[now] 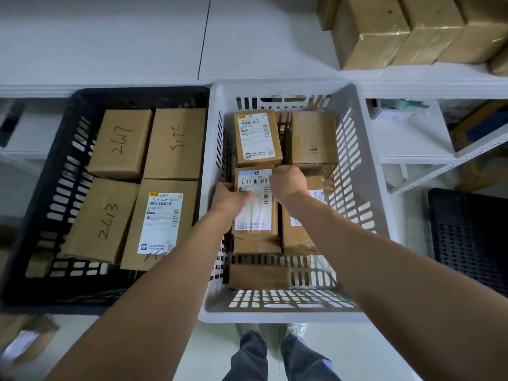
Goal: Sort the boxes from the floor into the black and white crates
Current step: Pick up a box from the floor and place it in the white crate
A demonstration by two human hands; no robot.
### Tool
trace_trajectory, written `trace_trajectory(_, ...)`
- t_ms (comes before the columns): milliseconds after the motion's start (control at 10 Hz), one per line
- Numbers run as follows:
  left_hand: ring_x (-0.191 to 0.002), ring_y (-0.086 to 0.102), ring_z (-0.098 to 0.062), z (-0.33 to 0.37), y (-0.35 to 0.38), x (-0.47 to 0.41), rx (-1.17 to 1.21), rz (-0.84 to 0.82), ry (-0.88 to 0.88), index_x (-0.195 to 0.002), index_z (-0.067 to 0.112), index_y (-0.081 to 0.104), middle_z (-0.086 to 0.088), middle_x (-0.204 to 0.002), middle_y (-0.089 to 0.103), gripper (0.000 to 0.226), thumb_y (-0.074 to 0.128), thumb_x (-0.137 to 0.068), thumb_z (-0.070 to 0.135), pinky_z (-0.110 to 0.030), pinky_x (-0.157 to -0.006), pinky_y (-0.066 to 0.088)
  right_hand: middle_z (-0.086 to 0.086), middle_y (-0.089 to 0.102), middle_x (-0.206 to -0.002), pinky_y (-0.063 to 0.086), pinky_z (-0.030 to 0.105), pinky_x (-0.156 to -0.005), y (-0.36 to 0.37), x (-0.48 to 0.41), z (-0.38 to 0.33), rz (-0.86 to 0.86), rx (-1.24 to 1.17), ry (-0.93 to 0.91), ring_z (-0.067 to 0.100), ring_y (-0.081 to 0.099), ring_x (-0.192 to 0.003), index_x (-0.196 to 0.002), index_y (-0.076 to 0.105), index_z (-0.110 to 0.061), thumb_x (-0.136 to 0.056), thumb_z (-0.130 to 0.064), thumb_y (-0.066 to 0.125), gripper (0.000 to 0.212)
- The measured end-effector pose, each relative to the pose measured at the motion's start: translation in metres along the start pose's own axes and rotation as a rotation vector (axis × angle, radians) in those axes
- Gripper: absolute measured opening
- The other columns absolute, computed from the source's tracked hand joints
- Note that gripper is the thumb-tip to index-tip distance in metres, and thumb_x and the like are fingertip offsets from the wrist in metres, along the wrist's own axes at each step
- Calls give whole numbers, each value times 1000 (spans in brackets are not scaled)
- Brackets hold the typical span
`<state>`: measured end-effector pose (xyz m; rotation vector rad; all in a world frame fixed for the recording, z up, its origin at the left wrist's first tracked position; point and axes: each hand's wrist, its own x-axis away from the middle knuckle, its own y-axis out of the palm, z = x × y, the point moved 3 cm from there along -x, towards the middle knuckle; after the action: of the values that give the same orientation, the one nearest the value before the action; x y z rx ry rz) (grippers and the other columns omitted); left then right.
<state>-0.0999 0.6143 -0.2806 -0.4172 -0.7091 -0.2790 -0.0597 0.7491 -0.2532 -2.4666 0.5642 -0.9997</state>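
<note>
The left hand (229, 198) was curled round the left edge of a brown cardboard box with a white barcoded shipping label (254, 210), the thumb laid on the label. The right hand (288, 182) was closed over the box's far right corner. The box was held inside the white slotted plastic crate (275, 316), at its near left. It appeared to rest on another box below, though contact could not be confirmed. Beyond it a second labelled cardboard box (257, 136) and a plain taped cardboard box (313, 138) were seen side by side. Just left of the white crate, a black slotted plastic crate (55, 302) was filled with four cardboard boxes, three marked by hand 2617 (119, 144), 5192 (176, 144) and 2613 (101, 218). A blurred cardboard box on the floor (24, 342) was seen at lower left.
</note>
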Motion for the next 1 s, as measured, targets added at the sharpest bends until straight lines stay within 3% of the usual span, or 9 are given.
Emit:
trace_trajectory(100,-87,67,-24,-2,-2,-4,-35,-13,-27,-115,5,49,-10,-106,66,30,60,-90,18,-36,-74,56,6,44,-76,33,21,-51,-1,10,-7,6,107,-2,12,40,-62,-89,47,-11,-93,-4,45,8)
trace_trajectory(200,-73,62,-24,2,1,-4,-136,-25,9,-102,3,61,-10,-99,64,23,46,-94,19,-23,-61,48,5,52,-86,36,22,-56,6,14,-9,-30,273,-20,17,51,-80,-99,58,-8,-93,-4,48,13)
trace_trajectory(400,-131,40,-34,3,14,3,-512,7,18,-148,0,10,-17,-148,33,109,57,-77,68,-47,-104,38,6,59,-114,40,23,-72,8,21,-10,-23,173,42,17,57,-98,-115,57,-7,-93,-8,52,22)
trace_trajectory(500,-128,44,-32,2,13,2,-527,-9,34,-147,4,20,-15,-146,36,107,74,-69,54,-46,-102,43,5,60,-106,39,24,-72,6,19,-1,6,410,6,18,57,-96,-112,57,-7,-92,-9,56,20)
trace_trajectory(600,-113,55,-32,5,8,2,-443,-40,29,-135,9,42,-14,-131,52,78,75,-73,43,-47,-95,48,7,53,-87,39,20,-68,6,16,-2,17,215,11,16,48,-78,-114,56,-6,-92,-10,54,22)
trace_trajectory(700,-94,65,-30,5,5,5,-271,-73,39,-117,11,57,-13,-111,65,48,73,-78,33,-45,-86,54,16,57,-121,38,8,-39,7,9,-7,8,-95,159,7,34,-58,-127,54,-9,-96,-12,41,34)
trace_trajectory(800,-86,66,-29,3,-2,3,-204,-52,38,-90,14,63,-15,-102,69,8,63,-87,21,-44,-84,53,15,54,-131,33,1,-35,7,6,-9,-51,176,48,5,29,-55,-130,53,-11,-96,-12,39,37)
trace_trajectory(900,-86,62,-28,2,-7,0,-205,-42,40,-101,7,63,-11,-93,65,14,53,-93,13,-41,-82,52,15,55,-129,36,7,-37,6,11,-12,-77,337,13,6,37,-60,-130,52,-11,-96,-12,41,36)
trace_trajectory(1000,-109,58,-33,-2,-6,-1,-262,-30,23,-127,3,54,-15,-116,61,33,44,-97,12,-46,-97,48,12,59,-114,39,19,-66,6,13,-9,-80,321,24,19,53,-86,-118,57,-3,-91,-4,53,27)
